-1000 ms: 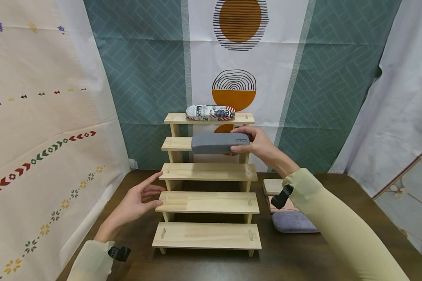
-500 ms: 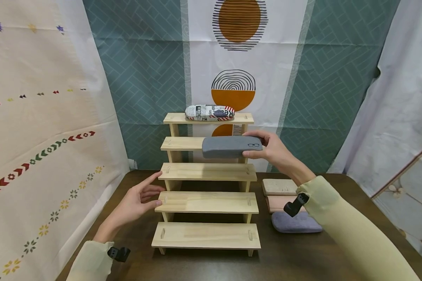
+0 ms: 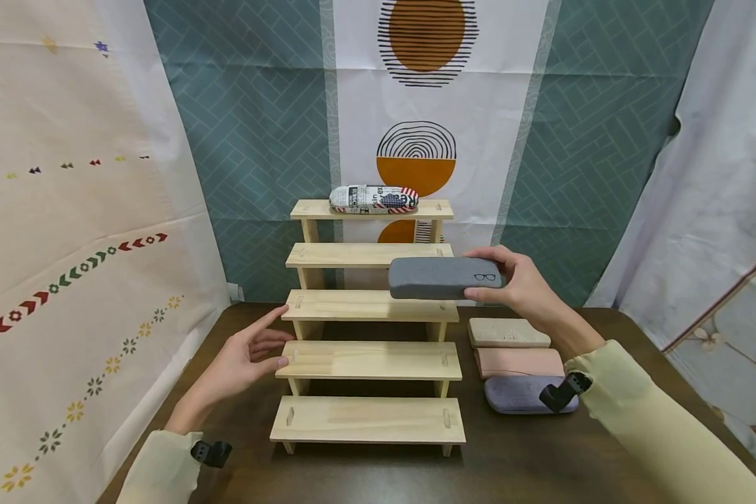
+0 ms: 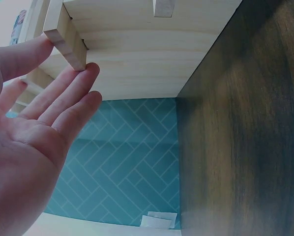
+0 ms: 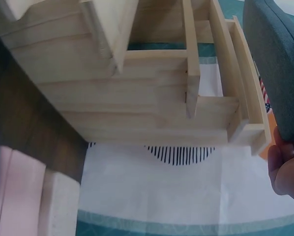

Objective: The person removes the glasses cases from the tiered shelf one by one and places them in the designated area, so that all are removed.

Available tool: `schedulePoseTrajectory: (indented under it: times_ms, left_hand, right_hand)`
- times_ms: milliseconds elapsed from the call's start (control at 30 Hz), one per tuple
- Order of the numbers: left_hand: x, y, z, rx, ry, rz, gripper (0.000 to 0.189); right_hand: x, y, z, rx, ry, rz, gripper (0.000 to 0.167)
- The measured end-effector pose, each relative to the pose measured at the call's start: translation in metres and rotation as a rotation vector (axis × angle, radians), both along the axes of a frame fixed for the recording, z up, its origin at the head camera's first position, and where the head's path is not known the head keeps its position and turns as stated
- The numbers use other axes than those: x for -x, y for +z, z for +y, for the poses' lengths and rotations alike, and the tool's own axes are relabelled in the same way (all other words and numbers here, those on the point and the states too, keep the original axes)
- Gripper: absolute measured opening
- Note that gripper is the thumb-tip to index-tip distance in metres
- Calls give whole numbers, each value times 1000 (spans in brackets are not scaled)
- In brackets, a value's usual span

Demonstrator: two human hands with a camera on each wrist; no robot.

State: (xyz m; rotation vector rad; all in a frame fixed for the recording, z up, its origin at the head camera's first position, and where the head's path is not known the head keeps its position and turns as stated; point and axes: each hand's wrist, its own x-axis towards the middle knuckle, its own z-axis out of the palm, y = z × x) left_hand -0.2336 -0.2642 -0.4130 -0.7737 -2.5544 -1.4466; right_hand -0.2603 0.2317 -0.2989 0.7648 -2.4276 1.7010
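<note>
My right hand [image 3: 513,283] grips the right end of a grey glasses case [image 3: 425,278] with a small glasses drawing on it. The case is held level in front of the right half of the stepped wooden shelf's [image 3: 365,420] upper tiers. In the right wrist view, the case [image 5: 279,64] slants down at the right edge, with fingertips at its lower end. My left hand [image 3: 239,360] stays at the shelf's left side, index fingertip at one tier's end and thumb at the tier below. The left wrist view has thumb and fingertips against a board end [image 4: 66,42].
A newsprint-and-flag patterned glasses case [image 3: 374,199] lies on the top tier. Right of the shelf, a cream case [image 3: 507,332], a pink case [image 3: 519,363] and a purple case [image 3: 519,394] lie on the dark table [image 3: 416,476]. Fabric hangs behind and at both sides.
The right hand has carried the grey glasses case right, downward and away from the second tier from the top, uncovering that tier's board. The left hand has kept its place at the shelf.
</note>
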Motion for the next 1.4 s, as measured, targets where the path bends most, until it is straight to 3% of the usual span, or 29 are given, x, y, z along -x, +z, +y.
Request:
schedulePoseTrajectory:
  times_ms: [467, 1267, 1400]
  left_hand:
    - [1, 0, -1, 2, 5, -2, 90]
    - [1, 1, 0, -3, -4, -1, 90]
    - [0, -1, -1, -12, -10, -1, 90]
  right_hand:
    - [-28, -20, 37, -12, -14, 46, 55]
    - [-76, -57, 90, -62, -39, 200, 63]
    - [-84, -62, 97, -60, -35, 174, 64]
